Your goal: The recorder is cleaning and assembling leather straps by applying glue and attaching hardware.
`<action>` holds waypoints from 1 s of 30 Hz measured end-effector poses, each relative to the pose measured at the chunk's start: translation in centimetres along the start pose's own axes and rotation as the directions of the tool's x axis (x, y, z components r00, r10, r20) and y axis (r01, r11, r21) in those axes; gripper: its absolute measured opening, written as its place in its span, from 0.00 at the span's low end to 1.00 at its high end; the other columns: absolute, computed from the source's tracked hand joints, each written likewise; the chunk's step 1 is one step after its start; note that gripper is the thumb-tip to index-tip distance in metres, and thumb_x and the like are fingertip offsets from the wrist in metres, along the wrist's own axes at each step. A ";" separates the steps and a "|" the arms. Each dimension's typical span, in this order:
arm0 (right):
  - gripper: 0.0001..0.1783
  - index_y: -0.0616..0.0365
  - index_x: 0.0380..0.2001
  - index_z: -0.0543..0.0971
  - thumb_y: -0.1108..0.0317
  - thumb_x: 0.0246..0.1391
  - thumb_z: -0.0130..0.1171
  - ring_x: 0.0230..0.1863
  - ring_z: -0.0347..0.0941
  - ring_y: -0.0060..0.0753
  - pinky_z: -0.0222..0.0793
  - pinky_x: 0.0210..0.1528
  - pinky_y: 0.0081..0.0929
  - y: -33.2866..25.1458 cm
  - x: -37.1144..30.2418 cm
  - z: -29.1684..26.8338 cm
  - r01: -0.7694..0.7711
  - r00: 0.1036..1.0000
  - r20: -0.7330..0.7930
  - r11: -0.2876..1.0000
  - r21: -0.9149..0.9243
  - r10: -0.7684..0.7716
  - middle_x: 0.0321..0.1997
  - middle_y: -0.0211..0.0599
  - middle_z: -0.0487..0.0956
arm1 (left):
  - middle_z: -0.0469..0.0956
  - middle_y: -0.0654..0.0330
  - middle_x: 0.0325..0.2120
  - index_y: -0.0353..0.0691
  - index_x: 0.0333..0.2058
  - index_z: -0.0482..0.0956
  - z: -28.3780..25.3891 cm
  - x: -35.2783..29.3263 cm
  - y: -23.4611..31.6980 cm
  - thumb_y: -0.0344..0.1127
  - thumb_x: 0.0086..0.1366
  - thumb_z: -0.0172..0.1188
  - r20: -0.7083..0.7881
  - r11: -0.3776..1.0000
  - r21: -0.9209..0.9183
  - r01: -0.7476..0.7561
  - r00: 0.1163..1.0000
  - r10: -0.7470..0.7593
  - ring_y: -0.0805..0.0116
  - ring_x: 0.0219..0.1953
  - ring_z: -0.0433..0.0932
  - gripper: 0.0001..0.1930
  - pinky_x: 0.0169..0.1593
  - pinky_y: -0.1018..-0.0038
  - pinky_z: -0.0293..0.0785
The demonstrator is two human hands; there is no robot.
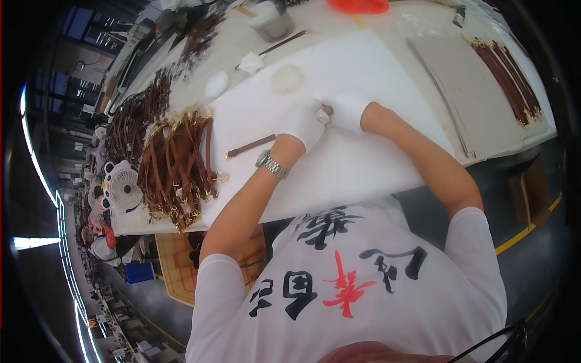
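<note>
My left hand (pixel 301 124), in a white glove, is closed over a thin brown leather strap (pixel 251 146) with a gold-coloured buckle. The buckle end sticks out to the left over the white work sheet. A crumpled white scrap (pixel 322 115) and a small dark end show between my hands. My right hand (pixel 350 111), also white-gloved, meets the left there with its fingers bent inward; what they pinch is hidden. Just beyond the hands lies a round pale disc (pixel 287 79).
A heap of brown buckled straps (pixel 178 163) covers the left, beside a white fan (pixel 123 186). A row of straps (pixel 507 78) lies on grey board (pixel 451 78) at right. Farther off are a white oval piece (pixel 216 84), crumpled tissue (pixel 251 63), and a tub (pixel 272 24).
</note>
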State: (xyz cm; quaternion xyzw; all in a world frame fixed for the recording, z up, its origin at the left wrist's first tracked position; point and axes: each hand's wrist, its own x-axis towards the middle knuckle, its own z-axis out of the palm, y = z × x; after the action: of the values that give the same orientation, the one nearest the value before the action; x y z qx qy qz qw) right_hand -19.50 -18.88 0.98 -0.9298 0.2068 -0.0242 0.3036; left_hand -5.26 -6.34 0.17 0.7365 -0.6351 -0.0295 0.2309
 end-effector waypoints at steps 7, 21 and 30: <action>0.20 0.59 0.46 0.86 0.59 0.53 0.73 0.49 0.84 0.54 0.78 0.54 0.44 -0.3 -0.6 -1.2 0.026 1.000 -0.001 0.993 -0.111 -0.026 0.46 0.54 0.87 | 0.86 0.43 0.32 0.39 0.37 0.86 -3.7 0.6 -2.2 0.41 0.71 0.54 0.276 0.932 0.092 0.350 0.890 -0.362 0.43 0.38 0.85 0.15 0.46 0.54 0.80; 0.18 0.57 0.44 0.88 0.58 0.54 0.76 0.49 0.84 0.54 0.79 0.53 0.45 -1.0 -1.0 -1.1 0.015 0.999 -0.039 0.989 -0.150 -0.021 0.45 0.51 0.88 | 0.87 0.43 0.36 0.39 0.39 0.88 -4.1 -0.2 -2.2 0.40 0.69 0.63 0.223 0.934 0.292 0.206 0.935 -0.276 0.42 0.42 0.85 0.11 0.50 0.53 0.80; 0.19 0.56 0.44 0.87 0.55 0.55 0.74 0.47 0.83 0.52 0.78 0.53 0.43 -1.2 -1.6 -1.3 -0.030 0.999 -0.042 0.989 -0.148 0.024 0.45 0.50 0.87 | 0.87 0.45 0.35 0.40 0.36 0.89 -3.0 -0.4 0.7 0.40 0.68 0.66 0.185 0.962 0.274 -0.010 0.982 -0.043 0.44 0.42 0.87 0.10 0.51 0.54 0.81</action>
State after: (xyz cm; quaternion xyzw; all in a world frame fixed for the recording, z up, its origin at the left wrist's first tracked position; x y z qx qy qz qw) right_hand -20.77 -18.08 2.88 -0.9462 0.2265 -0.0231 0.2298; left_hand -4.92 -5.13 3.05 0.7604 -0.6460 -0.0134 0.0654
